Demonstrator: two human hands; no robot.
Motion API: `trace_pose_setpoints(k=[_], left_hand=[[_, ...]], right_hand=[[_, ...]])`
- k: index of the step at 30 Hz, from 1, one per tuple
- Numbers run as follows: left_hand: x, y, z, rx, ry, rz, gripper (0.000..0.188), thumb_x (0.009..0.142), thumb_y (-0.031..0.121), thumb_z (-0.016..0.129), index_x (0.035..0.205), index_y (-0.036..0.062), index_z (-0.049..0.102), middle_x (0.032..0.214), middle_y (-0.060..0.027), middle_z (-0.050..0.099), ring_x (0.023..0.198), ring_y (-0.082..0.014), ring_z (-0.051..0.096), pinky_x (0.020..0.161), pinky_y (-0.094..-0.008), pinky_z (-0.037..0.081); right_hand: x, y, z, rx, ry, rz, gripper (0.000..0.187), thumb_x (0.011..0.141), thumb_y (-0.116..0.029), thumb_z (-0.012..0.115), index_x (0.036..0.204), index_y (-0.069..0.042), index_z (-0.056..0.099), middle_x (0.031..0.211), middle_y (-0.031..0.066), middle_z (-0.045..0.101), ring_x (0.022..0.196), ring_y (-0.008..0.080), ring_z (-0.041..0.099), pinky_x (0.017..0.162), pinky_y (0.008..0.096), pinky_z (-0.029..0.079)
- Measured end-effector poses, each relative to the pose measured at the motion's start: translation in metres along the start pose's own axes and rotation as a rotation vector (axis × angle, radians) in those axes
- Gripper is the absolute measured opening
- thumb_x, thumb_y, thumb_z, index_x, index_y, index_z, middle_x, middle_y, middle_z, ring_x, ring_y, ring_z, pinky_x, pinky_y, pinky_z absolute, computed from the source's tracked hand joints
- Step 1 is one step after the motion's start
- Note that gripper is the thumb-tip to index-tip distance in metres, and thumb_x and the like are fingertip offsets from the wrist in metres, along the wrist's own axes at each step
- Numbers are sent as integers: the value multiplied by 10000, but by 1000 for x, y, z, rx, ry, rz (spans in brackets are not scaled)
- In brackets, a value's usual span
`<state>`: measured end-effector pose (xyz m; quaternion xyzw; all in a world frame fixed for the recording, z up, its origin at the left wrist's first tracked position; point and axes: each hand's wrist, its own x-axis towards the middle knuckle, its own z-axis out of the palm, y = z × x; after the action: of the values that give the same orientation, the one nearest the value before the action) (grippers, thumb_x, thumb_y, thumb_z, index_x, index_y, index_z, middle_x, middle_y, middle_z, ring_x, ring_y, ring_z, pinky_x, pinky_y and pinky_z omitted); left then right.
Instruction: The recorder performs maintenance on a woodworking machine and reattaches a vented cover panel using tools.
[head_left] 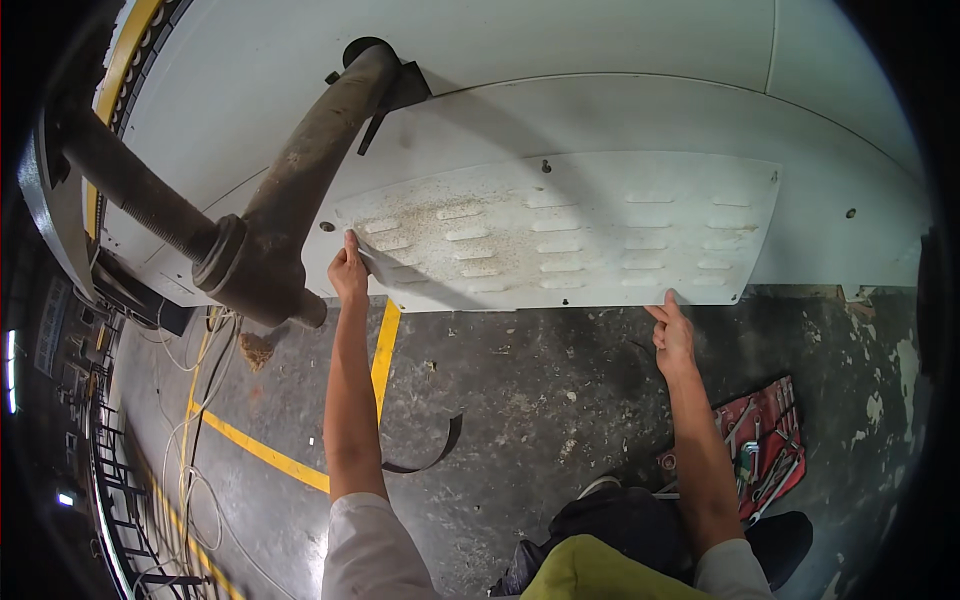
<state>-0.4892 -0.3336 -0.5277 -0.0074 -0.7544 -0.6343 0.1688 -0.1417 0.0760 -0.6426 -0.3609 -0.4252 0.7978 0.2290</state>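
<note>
Against the side of the white machine (640,120), the left hand (350,271) pinched the louvred panel (605,225) at its left end while the right hand (675,335), its grip unclear, touched the lower edge, so uneven support might have dropped it.

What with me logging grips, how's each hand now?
Left hand: holding louvered panel by its left edge.
Right hand: touching panel's lower edge; grip unclear.

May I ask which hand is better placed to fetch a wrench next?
Likely the right hand: it's nearer the red tool pouch, while the left hand touches the panel farther left.
</note>
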Motion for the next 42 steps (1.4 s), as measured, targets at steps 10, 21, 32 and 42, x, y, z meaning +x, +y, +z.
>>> trace_pose_setpoints(k=[10,21,32,42], left_hand=[[-9,4,7,41,-66,-25,551,923,556,600,723,43,627,620,18,483,563,-85,472,534,-267,471],[3,-9,-1,-48,84,18,618,945,523,588,549,64,469,522,37,377,519,-79,340,483,-280,267],[4,3,0,-27,37,34,614,944,528,585,559,62,476,521,30,389,510,-86,362,482,-275,311],[6,5,25,-113,0,-28,569,935,499,620,591,62,498,565,24,439,518,-79,390,477,-262,395]], right_hand=[[13,-7,-13,29,3,-42,530,967,-469,566,1064,52,593,1103,184,665,472,38,319,397,204,243],[8,-15,3,-99,-82,-37,607,969,-462,561,1209,95,548,1133,200,660,475,37,311,407,208,241],[-6,-10,10,23,-15,-133,564,970,-437,570,1106,109,608,1093,197,675,475,40,324,407,214,236],[17,-25,7,11,21,-147,561,962,-445,580,1068,104,612,1095,204,673,471,43,325,394,220,225]])
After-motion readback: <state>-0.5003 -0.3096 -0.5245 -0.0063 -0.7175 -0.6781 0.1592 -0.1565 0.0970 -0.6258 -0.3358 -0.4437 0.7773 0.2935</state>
